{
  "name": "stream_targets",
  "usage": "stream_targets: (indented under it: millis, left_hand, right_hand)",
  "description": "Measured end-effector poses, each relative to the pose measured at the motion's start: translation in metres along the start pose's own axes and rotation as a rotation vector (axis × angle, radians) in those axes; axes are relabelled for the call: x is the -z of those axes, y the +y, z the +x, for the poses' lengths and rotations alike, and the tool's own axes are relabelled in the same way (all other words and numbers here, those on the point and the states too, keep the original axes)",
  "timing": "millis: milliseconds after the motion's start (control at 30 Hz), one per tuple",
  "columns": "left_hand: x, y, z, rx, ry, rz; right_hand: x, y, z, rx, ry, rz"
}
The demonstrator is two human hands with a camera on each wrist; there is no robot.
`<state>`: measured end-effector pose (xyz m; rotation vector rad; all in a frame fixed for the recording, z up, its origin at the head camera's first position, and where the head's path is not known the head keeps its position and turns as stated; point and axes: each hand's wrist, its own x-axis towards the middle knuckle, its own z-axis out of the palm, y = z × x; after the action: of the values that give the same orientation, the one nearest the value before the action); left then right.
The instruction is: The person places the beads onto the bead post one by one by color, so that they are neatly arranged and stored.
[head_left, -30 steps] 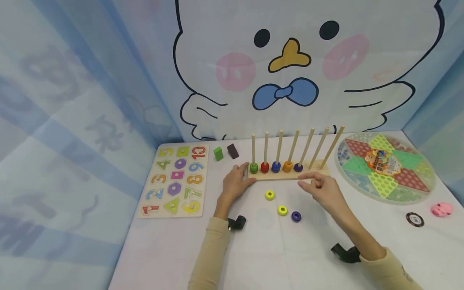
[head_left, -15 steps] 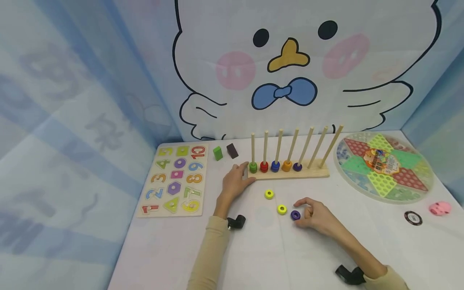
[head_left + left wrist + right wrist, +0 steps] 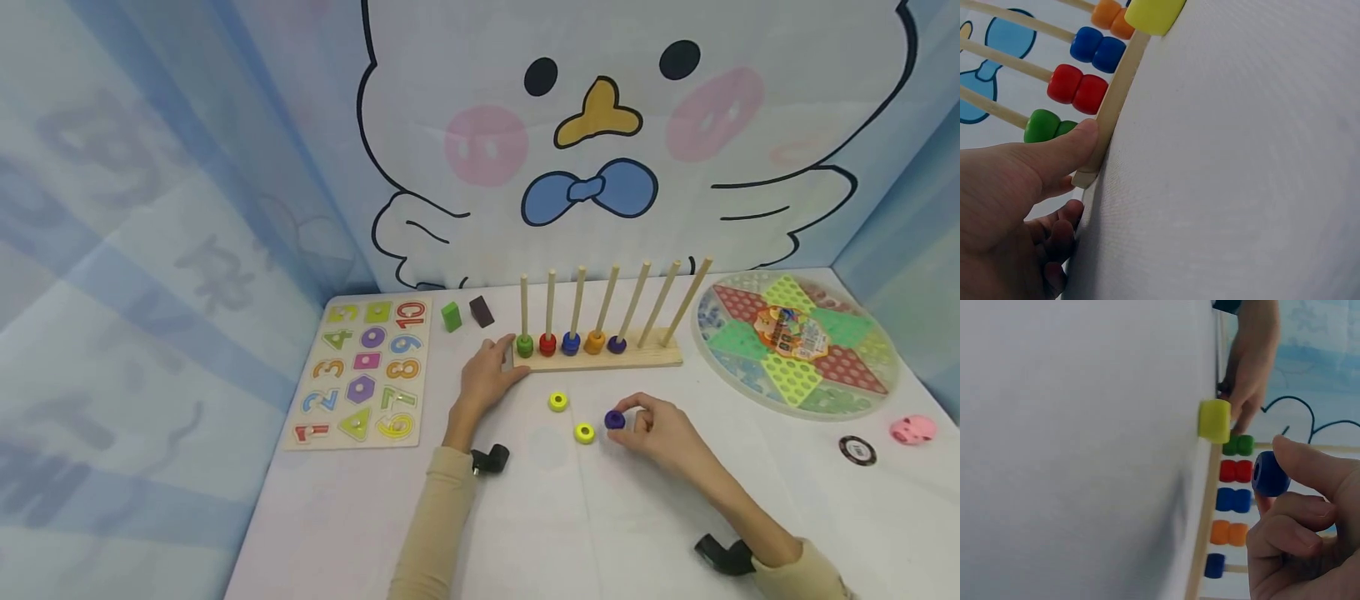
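A wooden peg stand (image 3: 637, 358) holds upright pegs, with green, red, blue and orange beads in pairs and one dark purple bead (image 3: 617, 344) on the fifth peg. The last two pegs on the right carry no beads. My left hand (image 3: 486, 379) grips the stand's left end, the thumb on the base's front edge in the left wrist view. Between thumb and forefinger, my right hand (image 3: 663, 433) pinches a purple bead (image 3: 614, 419), which looks blue in the right wrist view and is lifted off the table. Two yellow beads, a nearer one (image 3: 584, 432) and a farther one (image 3: 557, 402), lie left of it.
A number-and-shape puzzle board (image 3: 360, 375) lies at left. Behind stand a green block (image 3: 452, 317) and a dark brown block (image 3: 482, 312). At right are a round Chinese checkers board (image 3: 795, 346), a black-and-white chip (image 3: 857, 451) and a pink pig toy (image 3: 912, 430).
My right hand has come back from the stand to the loose purple bead, pinched it and raised it slightly from the table. The left hand has stayed on the stand's end.
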<state>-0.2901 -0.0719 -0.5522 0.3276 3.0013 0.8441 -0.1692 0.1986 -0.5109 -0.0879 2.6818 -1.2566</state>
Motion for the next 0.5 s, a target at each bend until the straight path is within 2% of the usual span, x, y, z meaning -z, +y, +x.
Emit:
stream_targets:
  millis: [167, 400, 500]
  left_hand:
    - [0.0, 0.001, 0.001, 0.011, -0.015, 0.0]
    - [-0.001, -0.001, 0.001, 0.002, -0.01, 0.023]
    - [-0.001, -0.002, 0.002, -0.001, -0.011, 0.016]
  right_hand:
    - [0.029, -0.031, 0.01, 0.083, 0.111, -0.045]
    - [0.08, -0.079, 0.03, 0.26, 0.33, -0.03]
    - [0.101, -0.095, 0.04, 0.302, 0.435, -0.022]
